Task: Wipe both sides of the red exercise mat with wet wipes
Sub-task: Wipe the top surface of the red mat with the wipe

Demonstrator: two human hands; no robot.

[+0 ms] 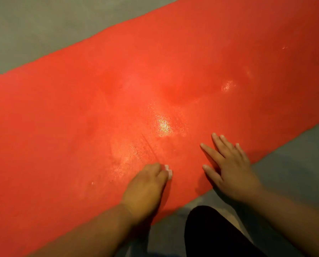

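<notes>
The red exercise mat [117, 93] lies flat on the floor, running diagonally from lower left to upper right. Wet, glistening patches show near its middle. My left hand [147, 186] is on the mat near its front edge, fingers curled round a small white wet wipe [168, 171] that peeks out past the knuckles. My right hand [231, 167] rests flat on the mat beside it, fingers spread and straight, holding nothing.
Grey floor [34, 30] surrounds the mat at the back left and front right. A dark-clothed knee [214, 234] sits at the bottom, just in front of the mat's near edge. A few dents mark the mat's surface.
</notes>
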